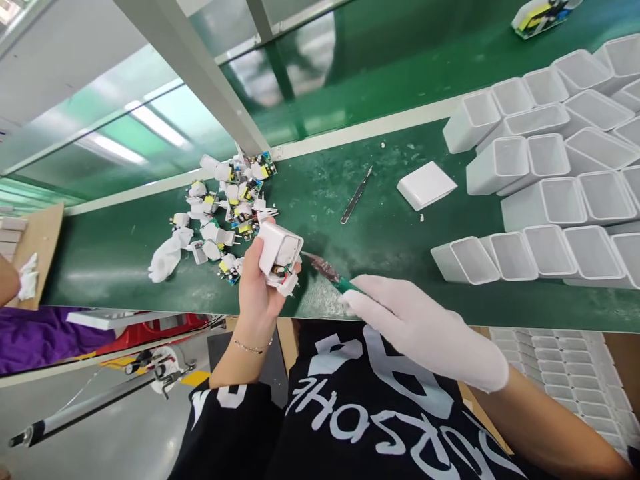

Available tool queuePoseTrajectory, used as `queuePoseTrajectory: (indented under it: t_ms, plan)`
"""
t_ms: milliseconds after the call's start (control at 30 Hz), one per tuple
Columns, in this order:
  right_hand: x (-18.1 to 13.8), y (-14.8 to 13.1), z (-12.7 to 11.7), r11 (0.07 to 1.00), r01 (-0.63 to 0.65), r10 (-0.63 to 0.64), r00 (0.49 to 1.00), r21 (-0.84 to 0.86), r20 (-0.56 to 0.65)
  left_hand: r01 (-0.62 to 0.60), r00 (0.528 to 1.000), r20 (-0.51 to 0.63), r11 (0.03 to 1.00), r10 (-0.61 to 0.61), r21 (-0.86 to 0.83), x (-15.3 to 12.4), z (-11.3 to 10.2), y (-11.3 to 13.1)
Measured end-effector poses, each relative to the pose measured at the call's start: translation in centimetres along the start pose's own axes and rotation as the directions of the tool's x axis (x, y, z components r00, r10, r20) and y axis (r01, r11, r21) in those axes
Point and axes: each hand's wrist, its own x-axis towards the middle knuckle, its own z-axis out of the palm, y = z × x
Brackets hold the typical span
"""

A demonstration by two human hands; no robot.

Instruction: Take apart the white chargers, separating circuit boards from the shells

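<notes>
My bare left hand [257, 283] is wrapped round a white charger [280, 250], whose open end shows circuit parts inside. In a white glove, my right hand [400, 313] grips the green handle of a knife [327, 270]. Its stained blade points left, with the tip close beside the charger; I cannot tell whether they touch. Beyond the hands a slim scalpel-like tool [357, 195] lies on the green bench. To its right rests a white casing [427, 186] on its side.
Left of my hands is a pile of circuit boards and white plug parts [233, 200], with a crumpled white glove [166, 259] beside it. Rows of white casings [517, 257] fill the right side. A post [200, 73] rises behind the pile. Another person's arm [7, 280] shows at far left.
</notes>
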Motion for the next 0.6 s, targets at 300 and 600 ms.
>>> queuePoseTrajectory:
  t_ms: [300,600]
  plan:
    - [0.38,0.42,0.74,0.999,0.024,-0.026,0.999,-0.040,-0.047,-0.142,0.987,-0.056,0.982,0.150,0.123,-0.51,-0.15,-0.54]
    - [0.11,0.79,0.92,0.992,0.045,-0.055,0.995,-0.115,-0.079,-0.147,0.986,-0.059,0.978,0.157,0.146,-0.25,-0.32,-0.39]
